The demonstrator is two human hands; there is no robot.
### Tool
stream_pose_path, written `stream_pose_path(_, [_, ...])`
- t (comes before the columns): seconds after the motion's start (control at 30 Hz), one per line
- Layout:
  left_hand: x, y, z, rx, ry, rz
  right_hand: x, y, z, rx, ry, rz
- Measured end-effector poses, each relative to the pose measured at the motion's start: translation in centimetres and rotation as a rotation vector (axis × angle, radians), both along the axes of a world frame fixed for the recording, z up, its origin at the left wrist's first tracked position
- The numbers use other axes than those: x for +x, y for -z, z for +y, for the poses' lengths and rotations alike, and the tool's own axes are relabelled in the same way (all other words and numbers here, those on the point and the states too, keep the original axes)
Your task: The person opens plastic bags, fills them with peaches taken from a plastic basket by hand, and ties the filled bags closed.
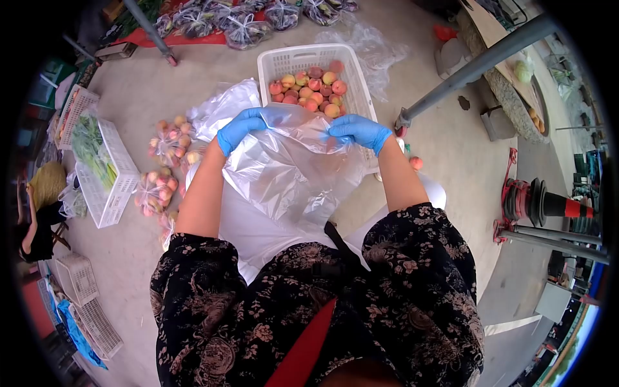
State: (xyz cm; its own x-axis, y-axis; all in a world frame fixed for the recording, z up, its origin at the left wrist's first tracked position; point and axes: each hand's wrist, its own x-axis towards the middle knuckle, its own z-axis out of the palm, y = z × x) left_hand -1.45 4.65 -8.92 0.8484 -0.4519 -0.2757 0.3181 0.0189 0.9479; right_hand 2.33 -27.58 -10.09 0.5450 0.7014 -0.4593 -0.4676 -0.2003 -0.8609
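Observation:
My left hand (pixel 241 131), in a blue glove, grips the upper left edge of a clear plastic bag (pixel 290 168). The bag's right edge is pinched in my right hand (pixel 361 131), also gloved in blue. Between my hands the bag is stretched wide and hangs down over my lap. Just beyond it stands a white basket (pixel 263 71) of peaches (pixel 314 84); the bag and my right hand hide its near part. No fruit shows inside the bag.
Bagged peaches (pixel 155 191) lie on the floor at left, near a white crate (pixel 122 202) of greens. Bagged dark vegetables (pixel 248 31) are at the top. A metal pole (pixel 477 68) slants at right, near a loose peach (pixel 416 163). A person (pixel 45 219) sits far left.

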Motion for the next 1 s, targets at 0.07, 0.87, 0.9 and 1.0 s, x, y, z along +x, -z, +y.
stream_pose_path(0.07, [0.9,1.1,0.7,0.227,0.008,-0.036,-1.1,0.2,-0.4,0.093,0.076,-0.045])
stream_pose_path(0.87, [-2.2,7.2,-2.7,1.292,-0.467,-0.336,2.1,7.8,-10.8,0.726,1.483,0.616])
stream_pose_path(0.9, [-1.8,7.3,-3.1,1.282,-0.406,-0.246,2.1,7.6,-11.0,0.588,1.430,0.442])
stream_pose_path(1.0, [-1.1,8.3,-3.6,1.112,-0.247,-0.155,1.8,1.1,-7.0,0.108,1.274,0.029])
